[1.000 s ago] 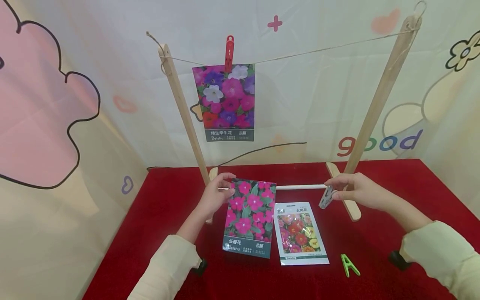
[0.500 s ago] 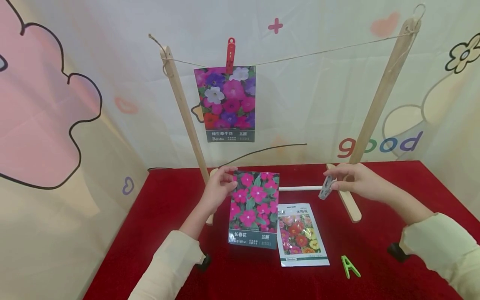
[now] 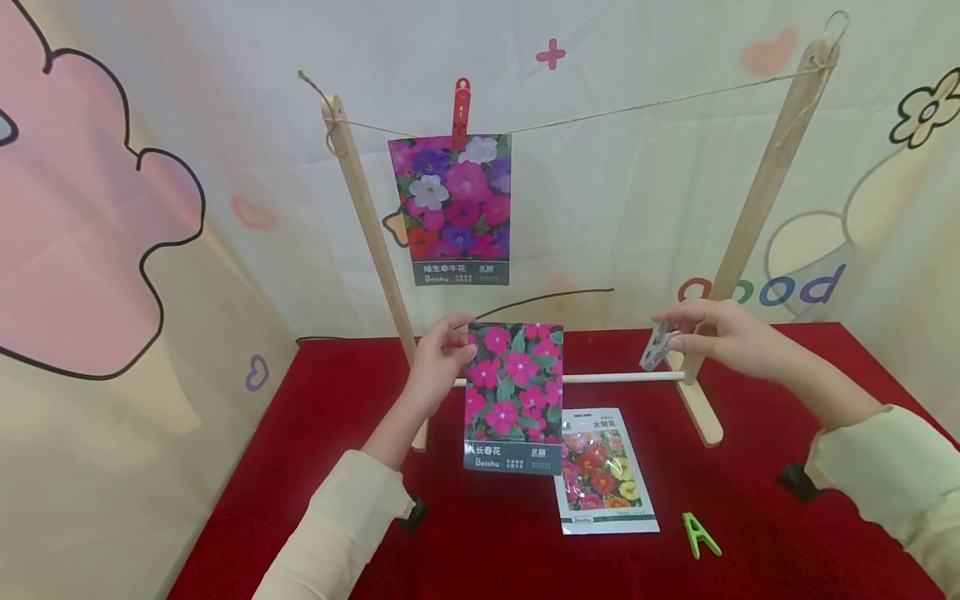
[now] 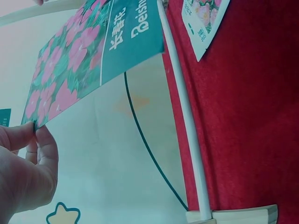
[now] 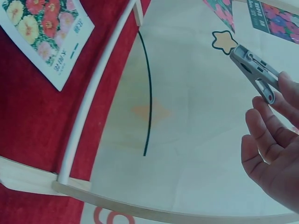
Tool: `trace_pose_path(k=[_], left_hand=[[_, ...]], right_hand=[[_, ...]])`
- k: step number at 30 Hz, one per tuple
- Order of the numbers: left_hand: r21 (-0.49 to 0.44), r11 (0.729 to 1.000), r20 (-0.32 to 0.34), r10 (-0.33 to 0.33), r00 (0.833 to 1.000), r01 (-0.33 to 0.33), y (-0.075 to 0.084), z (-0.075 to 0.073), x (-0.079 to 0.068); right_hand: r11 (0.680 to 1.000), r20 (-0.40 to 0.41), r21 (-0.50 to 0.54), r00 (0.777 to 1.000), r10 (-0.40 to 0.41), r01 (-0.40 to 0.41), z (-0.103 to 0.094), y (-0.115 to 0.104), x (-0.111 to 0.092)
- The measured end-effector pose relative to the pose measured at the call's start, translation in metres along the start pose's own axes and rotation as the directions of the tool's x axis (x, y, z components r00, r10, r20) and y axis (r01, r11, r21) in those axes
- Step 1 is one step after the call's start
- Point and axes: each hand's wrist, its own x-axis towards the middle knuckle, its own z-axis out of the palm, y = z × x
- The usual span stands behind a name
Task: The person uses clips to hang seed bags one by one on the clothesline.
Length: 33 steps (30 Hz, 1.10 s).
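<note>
My left hand (image 3: 442, 354) pinches the upper left edge of a seed packet with pink flowers (image 3: 513, 392), held upright above the table. In the left wrist view, thumb and fingertips grip that packet's (image 4: 70, 65) corner. On the right, my right hand (image 3: 723, 333) pinches a grey clothespin (image 3: 656, 346) by its handle end; in the right wrist view the clothespin (image 5: 254, 70) points away from the fingers. Behind and above, a petunia seed packet (image 3: 457, 208) hangs from a string (image 3: 637, 108), clipped by a red clothespin (image 3: 461, 112).
A white-bordered seed packet (image 3: 603, 471) lies on the red cloth (image 3: 525, 550), partly behind the held one. To its right lies a green clothespin (image 3: 700, 533). Wooden posts (image 3: 772, 175) carry the string, joined low down by a white rod (image 3: 622, 378).
My left hand has raised the pink-flowered packet and shifted it slightly right, uncovering less of the white-bordered one. My right hand has risen too, still holding the grey clothespin.
</note>
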Motion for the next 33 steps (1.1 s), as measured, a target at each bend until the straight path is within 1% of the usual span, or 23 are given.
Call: trace_pose_path(k=[6, 12, 20, 25, 28, 33], left_hand=[[0.003, 0.999, -0.02, 0.034, 0.999, -0.034, 0.005, 0.0, 0.003], [0.008, 0.998, -0.039, 0.066, 0.997, -0.066, 0.012, 0.001, 0.004], [-0.005, 0.996, -0.04, 0.093, 0.995, -0.094, 0.02, 0.002, 0.006], [-0.015, 0.994, -0.041, 0.107, 0.993, -0.108, 0.026, 0.003, 0.007], [-0.024, 0.992, -0.047, 0.122, 0.991, -0.124, 0.03, 0.003, 0.007], [-0.016, 0.989, -0.055, 0.147, 0.988, -0.148, 0.036, 0.003, 0.007]], right_hand=[[1.0, 0.016, -0.016, 1.0, 0.012, -0.011, -0.01, -0.008, 0.003], [1.0, 0.002, -0.015, 1.0, -0.015, 0.015, -0.018, -0.015, 0.006], [0.998, -0.015, -0.032, 0.999, -0.045, 0.045, -0.03, -0.025, 0.012], [0.998, -0.037, -0.05, 0.998, -0.048, 0.047, -0.036, -0.031, 0.016], [0.999, -0.037, -0.028, 0.999, -0.033, 0.032, -0.038, -0.035, 0.018], [0.999, -0.059, -0.019, 0.997, -0.04, 0.039, -0.043, -0.04, 0.021]])
